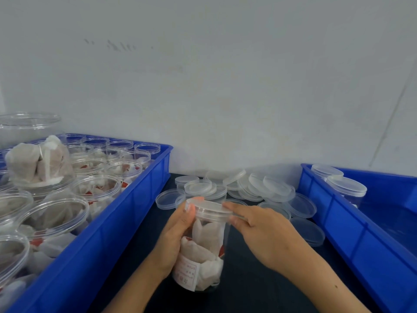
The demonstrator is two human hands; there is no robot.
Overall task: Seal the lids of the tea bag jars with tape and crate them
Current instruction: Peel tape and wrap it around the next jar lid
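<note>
A clear plastic jar (203,249) filled with white tea bags stands on the dark table in front of me. My left hand (176,236) grips its left side, thumb up by the rim. A clear lid (209,207) sits on top of the jar. My right hand (259,231) pinches the lid's right edge between thumb and fingers. No tape is in sight.
A blue crate (126,213) on the left holds several open jars with tea bags. A second blue crate (334,213) on the right holds two lidded jars (345,186). A heap of loose clear lids (255,186) lies behind the jar against the white wall.
</note>
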